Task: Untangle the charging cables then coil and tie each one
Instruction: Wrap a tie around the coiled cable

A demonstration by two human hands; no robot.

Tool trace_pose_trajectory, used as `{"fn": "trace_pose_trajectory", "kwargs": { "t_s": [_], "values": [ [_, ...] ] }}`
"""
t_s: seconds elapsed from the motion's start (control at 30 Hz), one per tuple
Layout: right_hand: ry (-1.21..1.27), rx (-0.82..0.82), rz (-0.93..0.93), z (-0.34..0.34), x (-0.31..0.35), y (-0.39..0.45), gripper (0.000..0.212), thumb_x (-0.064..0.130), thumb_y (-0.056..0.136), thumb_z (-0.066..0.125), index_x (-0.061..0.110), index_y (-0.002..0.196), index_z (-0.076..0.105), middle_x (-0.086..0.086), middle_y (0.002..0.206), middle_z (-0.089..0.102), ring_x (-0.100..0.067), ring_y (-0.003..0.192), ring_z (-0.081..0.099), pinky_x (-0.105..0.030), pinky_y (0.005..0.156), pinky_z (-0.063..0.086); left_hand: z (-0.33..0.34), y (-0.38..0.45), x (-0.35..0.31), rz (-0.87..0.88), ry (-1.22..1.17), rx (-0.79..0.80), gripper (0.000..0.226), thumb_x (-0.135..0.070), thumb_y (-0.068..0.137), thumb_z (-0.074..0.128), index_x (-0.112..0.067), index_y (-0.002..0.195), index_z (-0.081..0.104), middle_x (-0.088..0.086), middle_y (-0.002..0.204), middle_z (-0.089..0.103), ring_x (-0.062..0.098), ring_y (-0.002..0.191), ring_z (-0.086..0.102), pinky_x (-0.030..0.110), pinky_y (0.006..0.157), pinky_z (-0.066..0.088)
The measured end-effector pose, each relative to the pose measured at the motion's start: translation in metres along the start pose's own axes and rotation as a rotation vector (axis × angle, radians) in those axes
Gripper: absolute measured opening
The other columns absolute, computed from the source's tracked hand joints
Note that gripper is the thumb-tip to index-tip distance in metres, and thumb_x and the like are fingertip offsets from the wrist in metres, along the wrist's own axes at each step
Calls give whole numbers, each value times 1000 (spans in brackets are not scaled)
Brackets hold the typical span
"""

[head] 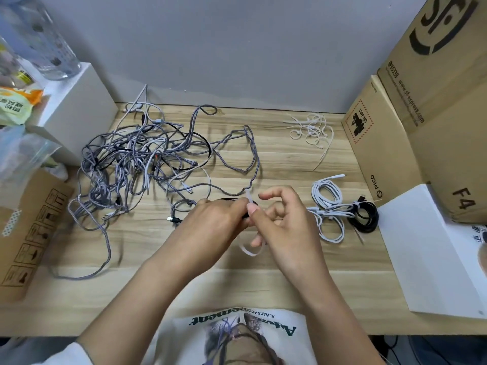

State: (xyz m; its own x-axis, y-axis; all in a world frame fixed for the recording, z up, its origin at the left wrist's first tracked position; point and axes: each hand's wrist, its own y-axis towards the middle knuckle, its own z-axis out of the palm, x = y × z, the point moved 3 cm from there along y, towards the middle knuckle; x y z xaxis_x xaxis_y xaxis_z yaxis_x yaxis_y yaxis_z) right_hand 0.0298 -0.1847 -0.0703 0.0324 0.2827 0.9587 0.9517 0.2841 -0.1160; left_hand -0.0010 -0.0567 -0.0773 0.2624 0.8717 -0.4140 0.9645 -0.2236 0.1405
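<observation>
A big tangle of grey braided, white and black charging cables (137, 159) lies on the left half of the wooden desk (290, 164). My left hand (213, 225) grips a coiled black cable (232, 200), mostly hidden under the fingers. My right hand (284, 222) pinches a white tie (251, 206) at that coil; the tie's loop hangs below the hand. Coiled and tied white cables (328, 204) and a tied black coil (365, 216) lie at the right. Loose white ties (311, 130) are piled at the back right.
Cardboard boxes (421, 109) stand along the right side, a white box (432, 248) in front of them. Another cardboard box (29, 233) and a white block (76, 101) with bottles and bags border the left. A grey wall runs behind the desk.
</observation>
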Motion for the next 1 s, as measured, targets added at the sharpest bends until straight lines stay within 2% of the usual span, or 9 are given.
{"fn": "trace_pose_trajectory", "kwargs": {
  "t_s": [0.1, 0.3, 0.37, 0.47, 0.6, 0.7, 0.77, 0.87, 1.0],
  "values": [
    [12, 75, 32, 1, -3, 4, 14, 22, 87, 65, 26, 74, 61, 3, 47, 51, -10, 40, 51, -26, 48, 45, 4, -5, -1, 39, -37, 11, 63, -56, 89, 17, -15, 121, 53, 1, 72, 58, 28, 65, 55, 30, 58, 25],
    [273, 135, 131, -4, 0, 6, 19, -1, 83, 65, 10, 68, 61, -2, 52, 49, -5, 41, 43, -10, 38, 34, 1, -7, -11, 94, -9, 22, 31, -39, 94, 38, -16, 107, 53, 1, 61, 56, 25, 51, 52, 25, 50, 22],
    [321, 98, 110, -3, -3, 6, 20, 0, 81, 67, 12, 67, 60, -8, 56, 49, -16, 50, 46, -17, 46, 44, 2, -6, -15, 91, 3, 11, 21, -36, 93, 41, -18, 100, 50, -2, 56, 53, 22, 46, 48, 19, 45, 14],
    [209, 12, -40, -1, -2, 3, 12, 14, 72, 67, 22, 66, 60, 9, 62, 53, -18, 63, 48, -36, 61, 50, 6, -5, -14, 48, -60, -31, 23, -38, 93, 39, -18, 97, 49, 0, 57, 54, 25, 47, 50, 25, 45, 20],
    [378, 5, -211, -11, 26, -8, 11, 11, 76, 62, 20, 70, 58, 11, 65, 52, -8, 60, 42, -13, 53, 43, 23, -5, -8, -49, -100, 22, 34, -43, 95, 38, -13, 97, 53, 5, 76, 61, 29, 69, 57, 30, 55, 29],
    [387, 87, -312, -10, 40, -18, 13, 10, 78, 61, 20, 71, 57, 10, 67, 53, -6, 64, 46, -15, 62, 40, 33, -4, 12, -205, -303, 52, 56, -59, 87, 26, -15, 105, 55, 7, 94, 68, 30, 90, 62, 37, 72, 48],
    [468, 190, -249, -4, 35, -19, 12, 10, 82, 57, 17, 72, 56, 6, 68, 55, -2, 63, 48, -13, 64, 40, 28, -2, 20, -230, -268, 21, 46, -49, 91, 33, -11, 105, 53, 10, 98, 68, 32, 94, 62, 37, 71, 46],
    [476, 280, -145, 0, 28, -18, 22, 21, 89, 46, 15, 69, 51, 0, 62, 56, -3, 57, 46, -9, 58, 37, 15, -2, 27, -306, -178, -79, 7, -22, 96, 42, -17, 92, 41, 15, 87, 64, 41, 83, 56, 36, 59, 28],
    [338, 368, 124, -1, 19, -12, 58, 59, 83, 30, 12, 57, 51, -4, 46, 52, -21, 52, 49, -19, 47, 31, 7, -2, 18, -213, 28, -132, 13, -21, 96, 49, -9, 96, 51, 10, 74, 63, 39, 67, 56, 33, 53, 29]
  ]
}}
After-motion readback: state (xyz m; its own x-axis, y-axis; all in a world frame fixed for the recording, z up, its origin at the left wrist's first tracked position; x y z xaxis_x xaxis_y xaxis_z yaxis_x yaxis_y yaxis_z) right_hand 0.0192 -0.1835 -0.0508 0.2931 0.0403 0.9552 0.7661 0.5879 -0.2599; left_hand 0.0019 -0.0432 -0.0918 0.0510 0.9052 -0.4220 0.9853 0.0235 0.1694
